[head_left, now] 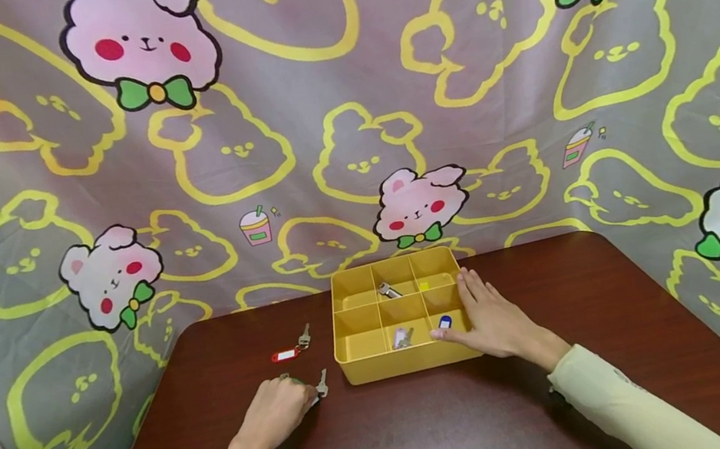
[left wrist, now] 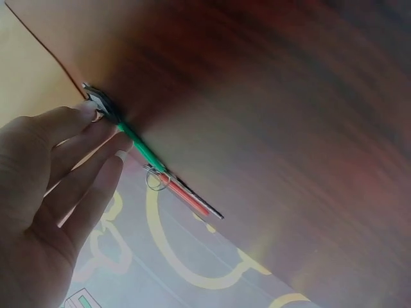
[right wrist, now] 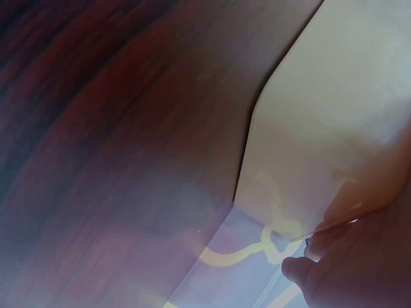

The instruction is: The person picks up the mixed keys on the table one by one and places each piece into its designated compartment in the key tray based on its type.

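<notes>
My left hand reaches down to the table left of the yellow box, its thumb and fingers pinching a dark-edged key tag. A silver key sticks out beyond its fingertips. Right by those fingers lies a green key tag, mostly hidden by the hand in the head view. My right hand rests on the right side of the yellow divided box, fingers straight along its wall and thumb over the front right compartment. Behind the left hand, a red key tag lies with its key.
Inside the box, a silver key is in the back middle compartment and a yellow tag back right. A pale tag with keys lies front middle, a blue tag front right. A patterned curtain hangs behind the brown table.
</notes>
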A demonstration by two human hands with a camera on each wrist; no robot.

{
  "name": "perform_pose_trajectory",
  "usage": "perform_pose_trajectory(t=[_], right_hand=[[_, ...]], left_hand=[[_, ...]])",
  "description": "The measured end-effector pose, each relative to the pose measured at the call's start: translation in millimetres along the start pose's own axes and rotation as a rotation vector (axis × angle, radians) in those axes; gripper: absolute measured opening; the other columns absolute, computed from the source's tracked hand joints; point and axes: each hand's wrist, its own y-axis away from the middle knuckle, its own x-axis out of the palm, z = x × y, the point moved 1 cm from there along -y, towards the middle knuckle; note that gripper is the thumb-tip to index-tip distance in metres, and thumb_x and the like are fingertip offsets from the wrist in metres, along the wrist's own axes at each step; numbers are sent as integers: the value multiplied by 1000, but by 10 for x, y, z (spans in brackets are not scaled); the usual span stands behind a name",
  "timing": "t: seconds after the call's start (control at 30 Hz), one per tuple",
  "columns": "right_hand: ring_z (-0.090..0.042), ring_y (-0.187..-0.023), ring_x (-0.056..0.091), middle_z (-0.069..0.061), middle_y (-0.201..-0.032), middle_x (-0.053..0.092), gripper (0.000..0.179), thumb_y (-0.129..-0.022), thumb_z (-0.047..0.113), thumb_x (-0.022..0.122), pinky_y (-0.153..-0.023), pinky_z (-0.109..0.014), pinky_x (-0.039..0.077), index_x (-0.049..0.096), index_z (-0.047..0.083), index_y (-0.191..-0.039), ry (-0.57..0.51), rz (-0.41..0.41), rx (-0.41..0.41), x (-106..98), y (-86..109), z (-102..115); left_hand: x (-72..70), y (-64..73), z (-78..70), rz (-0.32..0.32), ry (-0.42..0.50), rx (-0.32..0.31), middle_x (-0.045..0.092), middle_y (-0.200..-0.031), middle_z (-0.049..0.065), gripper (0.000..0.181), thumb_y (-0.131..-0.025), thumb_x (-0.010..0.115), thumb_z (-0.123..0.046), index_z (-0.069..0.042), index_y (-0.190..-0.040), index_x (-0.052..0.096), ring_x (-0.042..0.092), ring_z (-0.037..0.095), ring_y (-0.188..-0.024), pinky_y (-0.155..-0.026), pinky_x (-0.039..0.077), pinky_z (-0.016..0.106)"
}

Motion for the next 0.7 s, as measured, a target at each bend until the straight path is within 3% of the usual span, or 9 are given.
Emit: perform_pose_trajectory(t=[0.4, 0.7], right_hand=[[-42, -165, 11, -23, -177, 7, 126, -89, 88, 49, -133, -58, 19, 11, -3, -166, -20, 1, 14, 8, 26, 10], [-43, -165, 12, -24, -176, 8, 125, -89, 87, 49, -133, -59, 20, 13, -4, -166, -20, -10, 8, 0, 26, 13]], left_hand=[[28, -29, -24, 10, 16, 37, 62, -62, -9, 31, -75, 85, -9, -24, -61, 63, 62, 17, -58, -48, 48, 34], [43, -55, -24, 28, 65, 14, 59, -59, -9, 36, -75, 81, -4, -25, -59, 56, 62, 14, -58, -48, 46, 32]])
